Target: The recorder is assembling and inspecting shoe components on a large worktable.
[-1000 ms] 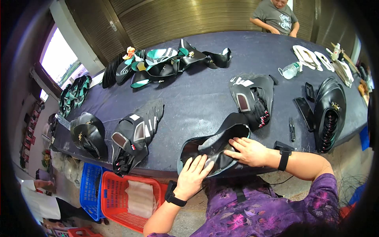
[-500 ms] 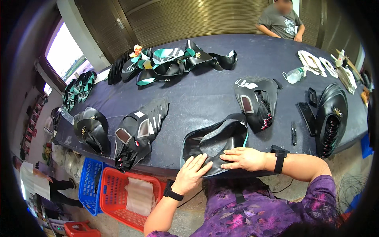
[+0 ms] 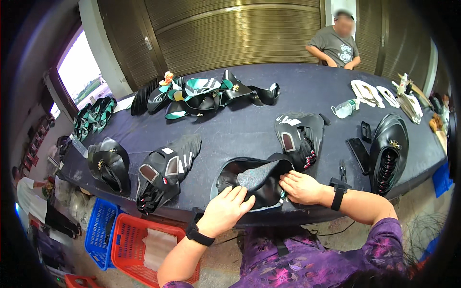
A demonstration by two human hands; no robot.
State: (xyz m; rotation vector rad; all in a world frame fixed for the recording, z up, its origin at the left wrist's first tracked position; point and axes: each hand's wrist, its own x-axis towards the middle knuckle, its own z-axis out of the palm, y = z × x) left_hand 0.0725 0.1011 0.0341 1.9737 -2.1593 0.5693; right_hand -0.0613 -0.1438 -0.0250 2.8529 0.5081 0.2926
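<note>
A black shoe upper (image 3: 228,173) with a grey fabric lining piece (image 3: 257,176) inside lies at the table's near edge. My left hand (image 3: 224,211) rests on its near left part, fingers stretched out and lying flat. At the right side, my right hand (image 3: 301,188) has its fingers curled over the raised rim of the upper; the thumb is mostly hidden. Just beyond stands a stack of black uppers (image 3: 301,137) with brown patches and white strips. To the left is a similar stack (image 3: 168,161), and past it a nested bundle of black uppers (image 3: 109,163) with gold ornaments.
Black and teal uppers (image 3: 201,98) lie along the far side. At right are a phone (image 3: 358,154), black uppers (image 3: 391,153), and a plastic bottle (image 3: 345,108). Red (image 3: 127,240) and blue (image 3: 98,230) baskets stand below left. A person (image 3: 338,45) sits across the table.
My right hand has moved up along the upper's right side, and that rim now stands folded inward. My left hand stays flat at the near left. The view has tilted slightly upward.
</note>
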